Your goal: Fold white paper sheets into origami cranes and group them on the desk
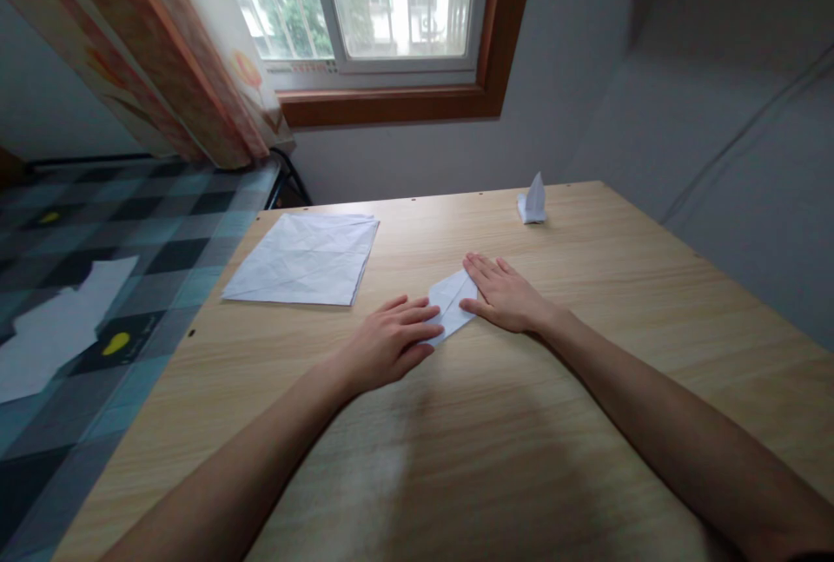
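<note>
A small folded sheet of white paper point(454, 294) lies flat on the wooden table, with a crease running slantwise across it. My left hand point(395, 338) rests on its left end, fingers stretched out and palm down. On the opposite end lies my right hand point(500, 291), its fingers also extended flat and the thumb apart from them. Both hands press on the paper from above without gripping it. Parts of the paper's left and right edges are hidden under the fingers.
A stack of creased white paper sheets point(303, 258) lies at the table's far left. Near the back right edge stands a folded paper figure point(533, 200) with an upright point. Left of the wooden table point(456, 475), more white paper point(62, 327) lies on a checked cloth point(188, 262).
</note>
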The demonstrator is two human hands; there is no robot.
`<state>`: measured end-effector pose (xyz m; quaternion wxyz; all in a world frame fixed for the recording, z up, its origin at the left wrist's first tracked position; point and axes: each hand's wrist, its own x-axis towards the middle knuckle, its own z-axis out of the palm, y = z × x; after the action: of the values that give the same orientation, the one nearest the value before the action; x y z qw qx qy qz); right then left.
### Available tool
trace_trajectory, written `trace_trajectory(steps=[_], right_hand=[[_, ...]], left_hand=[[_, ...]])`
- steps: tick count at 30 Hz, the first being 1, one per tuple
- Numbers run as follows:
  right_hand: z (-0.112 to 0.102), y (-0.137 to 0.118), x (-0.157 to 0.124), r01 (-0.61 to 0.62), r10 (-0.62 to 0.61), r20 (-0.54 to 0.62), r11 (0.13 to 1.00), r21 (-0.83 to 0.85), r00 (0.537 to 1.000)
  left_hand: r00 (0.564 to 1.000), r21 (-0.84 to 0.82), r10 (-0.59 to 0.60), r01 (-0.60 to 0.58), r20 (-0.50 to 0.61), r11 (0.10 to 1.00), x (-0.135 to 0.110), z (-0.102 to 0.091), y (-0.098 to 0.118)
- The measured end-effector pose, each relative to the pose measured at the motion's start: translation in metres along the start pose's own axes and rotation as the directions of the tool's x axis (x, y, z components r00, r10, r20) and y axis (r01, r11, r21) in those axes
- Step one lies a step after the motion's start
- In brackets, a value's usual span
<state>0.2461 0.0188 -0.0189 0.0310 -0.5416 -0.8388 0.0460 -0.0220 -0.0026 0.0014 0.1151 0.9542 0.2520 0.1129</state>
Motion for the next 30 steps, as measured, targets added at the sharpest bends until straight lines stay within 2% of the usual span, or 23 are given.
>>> trace_trajectory(steps=[5, 8, 13, 16, 19, 23, 24, 26, 28, 30], right_hand=[[0.006, 0.004, 0.003, -0.22, 0.218, -0.099, 0.976, -0.006, 0.971], [0.008, 0.006, 0.0, -0.232, 0.235, -0.144, 0.972, 0.036, 0.961], [0.007, 0.001, -0.008, -0.131, 0.163, -0.226, 0.98, 0.152, 0.96], [0.006, -0.005, -0.011, -0.023, 0.103, -0.293, 0.964, 0.264, 0.951], [0.005, -0.012, -0.014, 0.099, 0.058, -0.355, 0.907, 0.409, 0.933], [0.004, -0.02, -0.017, 0.138, 0.115, -0.405, 0.827, 0.544, 0.907], [0.004, -0.022, -0.018, 0.155, 0.101, -0.413, 0.827, 0.541, 0.905], [0.005, -0.024, -0.019, 0.242, -0.016, -0.43, 0.846, 0.476, 0.903], [0.006, -0.025, -0.02, 0.338, -0.15, -0.449, 0.863, 0.374, 0.881], [0.008, -0.027, -0.021, 0.385, -0.222, -0.462, 0.874, 0.296, 0.859]], left_hand=[[1.0, -0.009, -0.005, 0.005, -0.003, 1.0, 0.0, 0.0, 0.001], [1.0, 0.002, -0.013, 0.013, -0.004, 1.0, 0.0, 0.0, 0.002], [0.999, 0.005, -0.028, 0.028, -0.017, 1.0, 0.0, 0.001, 0.003], [0.999, 0.02, -0.024, 0.024, -0.028, 1.0, 0.0, 0.002, 0.002], [1.0, 0.028, -0.015, 0.016, -0.023, 0.999, -0.001, 0.003, 0.001], [1.0, 0.036, -0.017, 0.018, -0.017, 0.999, -0.001, 0.003, 0.0], [1.0, 0.037, -0.016, 0.017, -0.023, 0.999, -0.001, 0.003, 0.0], [0.999, 0.037, -0.013, 0.014, -0.038, 0.999, -0.001, 0.002, 0.001], [0.998, 0.038, -0.005, 0.007, -0.06, 0.999, -0.001, 0.001, 0.002], [0.997, 0.041, 0.003, 0.0, -0.076, 0.999, 0.0, 0.0, 0.004]])
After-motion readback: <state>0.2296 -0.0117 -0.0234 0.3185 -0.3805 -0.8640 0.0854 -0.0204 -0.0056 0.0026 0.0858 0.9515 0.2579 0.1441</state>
